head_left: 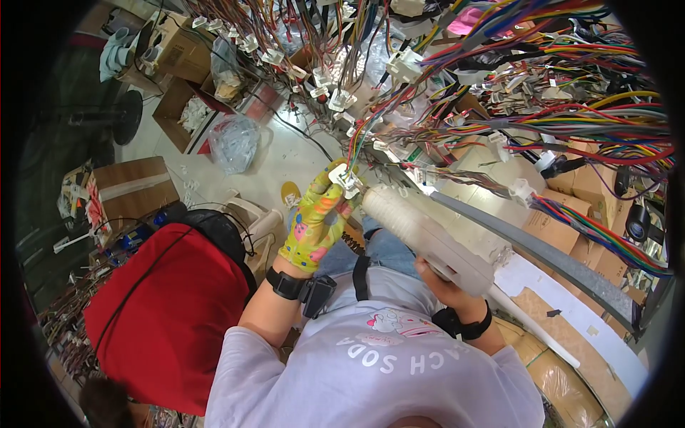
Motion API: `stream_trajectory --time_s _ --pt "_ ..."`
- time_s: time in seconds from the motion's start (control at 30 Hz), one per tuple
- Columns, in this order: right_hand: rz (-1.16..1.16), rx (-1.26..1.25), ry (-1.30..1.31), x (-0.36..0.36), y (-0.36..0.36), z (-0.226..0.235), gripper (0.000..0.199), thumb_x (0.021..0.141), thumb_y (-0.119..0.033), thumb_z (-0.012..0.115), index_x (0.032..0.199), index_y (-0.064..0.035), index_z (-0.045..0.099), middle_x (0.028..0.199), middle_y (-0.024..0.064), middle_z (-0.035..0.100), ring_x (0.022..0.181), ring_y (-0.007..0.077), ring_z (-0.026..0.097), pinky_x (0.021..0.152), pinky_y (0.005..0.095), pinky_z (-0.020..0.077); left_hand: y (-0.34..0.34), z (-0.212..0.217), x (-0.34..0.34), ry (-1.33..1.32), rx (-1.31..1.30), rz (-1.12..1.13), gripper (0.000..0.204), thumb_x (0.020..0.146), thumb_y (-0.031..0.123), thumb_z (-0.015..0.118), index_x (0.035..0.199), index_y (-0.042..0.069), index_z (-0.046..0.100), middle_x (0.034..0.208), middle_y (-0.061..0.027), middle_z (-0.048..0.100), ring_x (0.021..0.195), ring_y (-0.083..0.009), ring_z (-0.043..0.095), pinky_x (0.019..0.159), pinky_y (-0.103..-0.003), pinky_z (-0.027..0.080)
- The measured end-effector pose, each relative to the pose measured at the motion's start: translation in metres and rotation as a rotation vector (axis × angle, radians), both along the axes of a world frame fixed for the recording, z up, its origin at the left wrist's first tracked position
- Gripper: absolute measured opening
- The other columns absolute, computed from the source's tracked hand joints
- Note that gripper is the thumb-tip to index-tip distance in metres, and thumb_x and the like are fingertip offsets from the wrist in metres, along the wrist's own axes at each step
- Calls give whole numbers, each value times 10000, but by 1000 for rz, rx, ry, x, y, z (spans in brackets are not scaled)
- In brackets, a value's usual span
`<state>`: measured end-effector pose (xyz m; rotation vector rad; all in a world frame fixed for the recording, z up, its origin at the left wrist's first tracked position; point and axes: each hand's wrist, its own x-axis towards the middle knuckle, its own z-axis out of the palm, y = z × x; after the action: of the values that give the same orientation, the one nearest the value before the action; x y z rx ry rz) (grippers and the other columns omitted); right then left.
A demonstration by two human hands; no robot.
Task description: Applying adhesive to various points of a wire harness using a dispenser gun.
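Note:
My left hand [315, 221], in a yellow patterned glove, pinches a white plastic connector [346, 180]. Thin coloured wires [362, 137] run up from that connector toward the hanging bundles. In my bare right hand [449, 289] is a bulky white gun-shaped tool [421, 227] with a thick ribbed barrel, gripped from beneath near its rear end. Its front end points at the connector and lies close beside my gloved fingers; whether it touches them I cannot tell. The tool's body hides part of my right hand's fingers.
Wire harnesses [571, 132] with white connectors hang across the top and right. A grey metal rail [535, 246] slants down on the right. At left are a red-covered seat [171, 314], cardboard boxes [135, 187] and a clear plastic bag [234, 143]. A security-style black camera [637, 221] sits far right.

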<state>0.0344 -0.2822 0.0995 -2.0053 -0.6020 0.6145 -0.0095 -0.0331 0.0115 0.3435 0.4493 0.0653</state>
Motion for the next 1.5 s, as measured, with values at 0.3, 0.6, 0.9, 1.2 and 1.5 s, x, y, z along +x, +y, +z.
stream_trajectory --time_s 0.3,0.6,0.9,1.2,1.5 --pt "-8 41 -103 2 13 14 230 750 -11 694 977 -32 662 858 124 640 730 266 644 641 318 513 0 -7 -1 -19 -25 8 520 864 160 688 1333 58 487 1229 -74 578 1106 -212 572 866 -302 483" --pt "14 36 -102 4 9 10 242 744 -3 694 981 -36 658 853 126 633 712 273 633 629 320 507 1 -10 -3 -25 -46 -1 515 869 150 681 1336 60 484 1251 -83 568 1122 -225 565 923 -331 473" --pt "10 36 -43 2 8 11 275 742 -16 704 1012 -32 655 868 131 633 736 274 640 651 322 513 -1 -11 -5 -9 60 -22 515 866 119 673 1341 66 480 1239 -105 570 1144 -244 551 991 -377 440" --pt "31 65 -12 1 6 5 314 774 -37 680 1083 -10 628 933 148 637 795 284 649 699 325 519 -4 -3 -5 5 95 9 519 867 108 665 1349 81 476 1242 -128 567 1162 -261 544 1007 -400 432" --pt "37 82 -47 1 9 6 312 769 -14 684 1074 1 625 942 148 634 794 273 652 698 321 522 -1 -9 -8 -40 87 -16 525 865 98 664 1353 84 473 1257 -147 559 1175 -267 538 1011 -404 430"
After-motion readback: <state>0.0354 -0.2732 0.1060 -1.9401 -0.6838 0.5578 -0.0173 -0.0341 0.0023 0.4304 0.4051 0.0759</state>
